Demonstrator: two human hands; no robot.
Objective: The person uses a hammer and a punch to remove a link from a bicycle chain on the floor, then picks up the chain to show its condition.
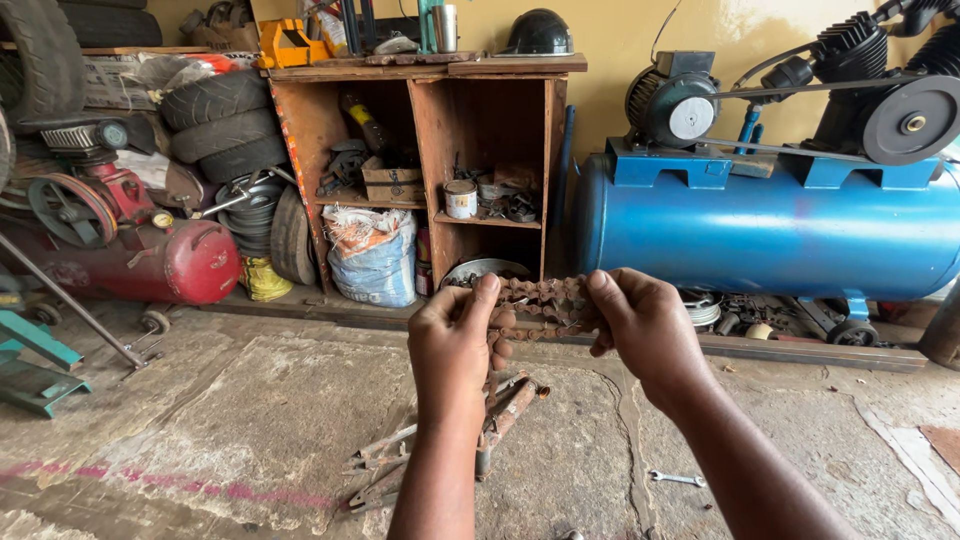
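standing behind the hands, a blue compressor tank (780, 235) fills the right side, a wooden shelf unit (430, 150) with tins and scrap sits centre, and stacked tyres (215, 125) and a red compressor (150, 255) lie left; on the concrete floor (250, 400) below rest a rusty metal frame (440, 440) and a small spanner (677, 479), none blocking the hands. the rusty chain (540, 305) is held up between both hands, bunched in folded runs, brown with corrosion. left hand (455, 340) closed around its left end, thumb raised; right hand (640, 320) pinching its right end, fingers curled
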